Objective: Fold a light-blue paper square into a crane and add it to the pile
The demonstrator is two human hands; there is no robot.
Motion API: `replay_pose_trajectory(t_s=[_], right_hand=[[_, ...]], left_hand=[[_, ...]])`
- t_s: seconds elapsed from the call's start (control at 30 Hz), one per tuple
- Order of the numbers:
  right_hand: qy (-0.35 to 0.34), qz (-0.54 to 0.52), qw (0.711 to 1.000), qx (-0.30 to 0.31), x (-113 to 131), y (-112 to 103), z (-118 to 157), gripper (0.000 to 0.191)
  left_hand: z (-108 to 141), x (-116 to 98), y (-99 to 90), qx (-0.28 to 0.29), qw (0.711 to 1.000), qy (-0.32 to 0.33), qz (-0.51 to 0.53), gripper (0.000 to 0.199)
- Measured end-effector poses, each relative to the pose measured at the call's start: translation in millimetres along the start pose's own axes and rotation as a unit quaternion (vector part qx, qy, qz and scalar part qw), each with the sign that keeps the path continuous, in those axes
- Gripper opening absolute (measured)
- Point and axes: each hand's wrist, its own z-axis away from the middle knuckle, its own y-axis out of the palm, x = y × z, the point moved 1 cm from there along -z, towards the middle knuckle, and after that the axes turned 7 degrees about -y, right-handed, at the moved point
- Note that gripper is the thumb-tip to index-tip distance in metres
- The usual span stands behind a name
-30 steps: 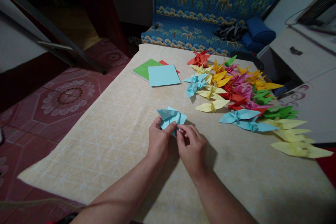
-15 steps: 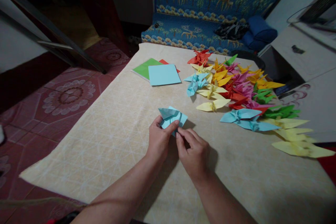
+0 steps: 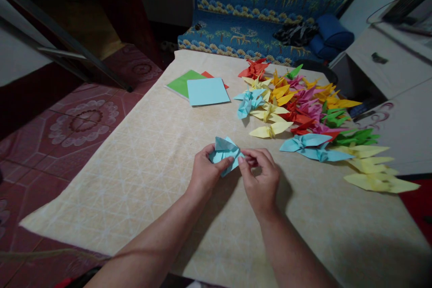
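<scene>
One light-blue origami paper (image 3: 227,146): the left hand (image 3: 207,168) pinches its left side; the right hand (image 3: 261,176), now pinching its right corner, has quit its bottom for another part.

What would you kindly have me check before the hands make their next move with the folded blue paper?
1. Left hand steadying the folded blue paper: ok, thumb on top.
2. Right hand on the paper: ok, thumb and fingertips at its right edge.
3. Creases sharp and aligned: cannot tell, too small and partly covered.
4. Colourful folded figures apart from both hands: ok, they lie beyond, mostly rightward.
5. Flat blue sheet apart from both hands: ok, it lies farther off.
</scene>
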Motion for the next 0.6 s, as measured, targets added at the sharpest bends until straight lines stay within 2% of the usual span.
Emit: replay_pose_trajectory(t_s=[0.1, 0.23, 0.6], right_hand=[[0.029, -0.027, 0.999, 0.033, -10, -3, -8, 0.015], [0.072, -0.094, 0.990, 0.083, -20, -5, -13, 0.009], [0.052, -0.103, 0.989, 0.094, -20, -5, -12, 0.004]], left_hand=[[0, 1, -1.0, 0.048, 0.998, -0.011, -0.046, 0.030], [-1, 1, -3.0, 0.068, 0.994, -0.021, -0.086, 0.032], [-1, 1, -4.3, 0.084, 0.991, -0.015, -0.103, 0.028]])
